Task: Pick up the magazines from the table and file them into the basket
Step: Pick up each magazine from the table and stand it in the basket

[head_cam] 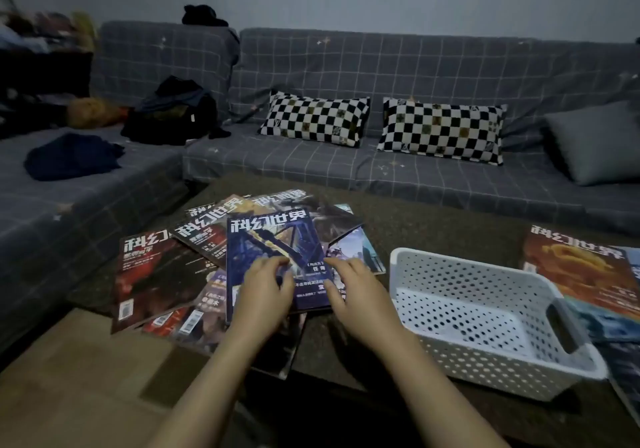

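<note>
Several magazines lie fanned out on the dark low table [433,232]. On top is a blue-covered magazine [273,250]. My left hand [265,283] lies on its lower left part with fingers bent and thumb on the cover. My right hand [349,284] rests on its lower right edge with fingers spread. A red-covered magazine [149,274] lies at the left of the pile. To the right stands a white perforated basket [485,312], with nothing inside. Beyond the basket lie more magazines, the top one orange [578,267].
A grey checked sofa [381,76] runs behind and to the left of the table, with two black-and-white checkered pillows [315,118], a grey cushion [595,142] and dark clothes and a bag [173,115]. Wooden floor [69,378] shows at the lower left.
</note>
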`<state>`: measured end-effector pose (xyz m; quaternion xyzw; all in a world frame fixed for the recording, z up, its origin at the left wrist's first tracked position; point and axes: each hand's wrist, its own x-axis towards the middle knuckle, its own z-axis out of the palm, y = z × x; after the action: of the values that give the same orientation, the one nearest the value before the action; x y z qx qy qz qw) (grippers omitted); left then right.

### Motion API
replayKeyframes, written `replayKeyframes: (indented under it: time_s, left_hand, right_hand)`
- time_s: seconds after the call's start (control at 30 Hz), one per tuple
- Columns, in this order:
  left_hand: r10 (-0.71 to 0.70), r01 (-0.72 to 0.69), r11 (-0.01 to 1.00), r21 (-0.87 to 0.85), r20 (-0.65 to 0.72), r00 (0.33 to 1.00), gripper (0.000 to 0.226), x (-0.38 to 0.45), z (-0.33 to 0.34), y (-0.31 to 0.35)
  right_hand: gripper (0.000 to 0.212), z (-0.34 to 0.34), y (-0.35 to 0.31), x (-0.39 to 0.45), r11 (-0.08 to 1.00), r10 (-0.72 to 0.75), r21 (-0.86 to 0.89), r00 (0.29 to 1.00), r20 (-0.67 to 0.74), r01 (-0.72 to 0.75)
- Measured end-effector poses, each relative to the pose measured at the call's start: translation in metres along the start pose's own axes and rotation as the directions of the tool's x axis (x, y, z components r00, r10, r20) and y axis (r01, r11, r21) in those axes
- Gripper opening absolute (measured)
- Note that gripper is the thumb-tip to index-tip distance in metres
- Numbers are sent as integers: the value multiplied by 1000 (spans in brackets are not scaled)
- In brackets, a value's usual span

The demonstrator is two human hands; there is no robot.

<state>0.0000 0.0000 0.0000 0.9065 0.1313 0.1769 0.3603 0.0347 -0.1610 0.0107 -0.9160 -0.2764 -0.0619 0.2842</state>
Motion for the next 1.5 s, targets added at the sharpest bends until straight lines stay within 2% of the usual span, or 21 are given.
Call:
replayKeyframes:
  time_s: [0.13,0.27,0.4,0.57,0.63,0.73,0.8,0.93,1.1,1.23,1.4,1.5]
  left_hand:
    - [-73,81,985,154,-58,996,36,22,3,-33]
    - [-137,154,966,208,-92,986,41,28,12,-53]
    - [-213,235,960,151,-148,966,55,31,12,-56]
    - [-356,365,931,6,-204,912,76,33,1,-52]
    - [-397,395,917,-57,-221,891,75,29,-4,-51]
    - [-397,353,911,-214,-221,891,49,18,-10,-48]
    - [-371,300,910,-285,-239,897,31,7,-15,-40]
    - [-318,210,918,-336,-307,897,32,-10,-32,-19]
    - [-230,56,894,-444,-350,908,30,-19,-62,21]
    - [-173,-16,734,-679,-210,962,16,-20,-67,67]
    - [-96,58,565,-823,4,995,18,-10,-36,125]
    - [-49,151,478,-865,145,988,25,-1,-5,154]
  right_hand:
    - [43,32,7,26,999,50,9,999,18,-51]
    - [44,59,18,41,996,89,-20,996,19,-89]
    - [46,69,26,50,988,151,-41,988,1,-151]
    - [58,68,22,55,954,281,80,956,85,-287]
    - [63,63,18,53,934,322,133,943,85,-331]
    - [66,55,8,44,915,352,180,932,83,-361]
    - [57,50,-1,34,919,331,208,942,52,-334]
    - [52,28,-18,12,906,317,303,948,-24,-295]
    - [51,-28,-26,-8,885,291,425,938,-190,-189]
    - [41,-79,-15,-22,844,339,505,909,-242,-180]
    - [16,-133,25,-36,782,446,586,846,-291,-211]
    - [13,-156,56,-43,781,503,574,792,-345,-246]
